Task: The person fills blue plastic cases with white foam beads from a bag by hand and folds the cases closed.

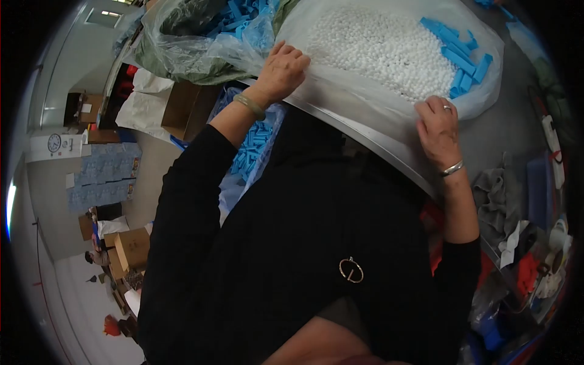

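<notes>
A clear plastic bag [340, 82] lies spread on the metal table, holding many small white pellets [377, 52] and several blue plastic pieces [460, 56] at its right side. My left hand [283, 70], with a bangle at the wrist, has its fingers curled onto the bag's near left edge. At the near right edge my right hand [439, 129], wearing a ring and a silver bracelet, closes its fingers on the plastic. Both hands are apart from the blue pieces, and their fingertips are partly hidden.
Another plastic-lined sack [201, 58] with blue pieces stands at the upper left. Below my left forearm, a bag of blue pieces [252, 149] sits beside the table edge [365, 135]. A grey cloth [496, 198] and a blue bin [539, 193] are at the right.
</notes>
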Action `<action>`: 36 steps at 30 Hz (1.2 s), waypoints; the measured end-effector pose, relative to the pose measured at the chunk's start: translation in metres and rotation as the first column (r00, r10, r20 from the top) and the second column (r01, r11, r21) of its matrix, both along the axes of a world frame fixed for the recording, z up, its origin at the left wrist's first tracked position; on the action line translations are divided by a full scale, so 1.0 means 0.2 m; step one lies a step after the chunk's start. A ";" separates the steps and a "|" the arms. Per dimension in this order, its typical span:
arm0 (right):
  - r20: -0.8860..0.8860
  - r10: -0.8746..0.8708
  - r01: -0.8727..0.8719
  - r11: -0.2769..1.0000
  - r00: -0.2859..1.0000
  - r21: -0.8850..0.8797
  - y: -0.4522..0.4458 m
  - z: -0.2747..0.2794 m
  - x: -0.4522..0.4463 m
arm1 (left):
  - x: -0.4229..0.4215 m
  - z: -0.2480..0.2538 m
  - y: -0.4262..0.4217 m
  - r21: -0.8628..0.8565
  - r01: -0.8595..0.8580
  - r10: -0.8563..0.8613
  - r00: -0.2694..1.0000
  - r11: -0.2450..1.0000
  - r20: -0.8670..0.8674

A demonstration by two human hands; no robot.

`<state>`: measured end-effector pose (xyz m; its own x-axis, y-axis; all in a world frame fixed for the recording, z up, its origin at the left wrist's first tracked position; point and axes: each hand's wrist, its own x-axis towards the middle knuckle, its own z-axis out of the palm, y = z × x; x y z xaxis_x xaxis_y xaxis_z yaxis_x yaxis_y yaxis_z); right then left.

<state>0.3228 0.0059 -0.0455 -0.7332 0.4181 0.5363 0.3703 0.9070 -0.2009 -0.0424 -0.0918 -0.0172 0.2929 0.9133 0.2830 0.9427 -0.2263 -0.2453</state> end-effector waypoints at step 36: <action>-0.095 -0.122 0.115 0.990 0.988 -0.082 -0.14 0.09 -0.07 | 0.14 0.15 -0.09 -0.038 0.255 -0.230 0.921 0.966 0.316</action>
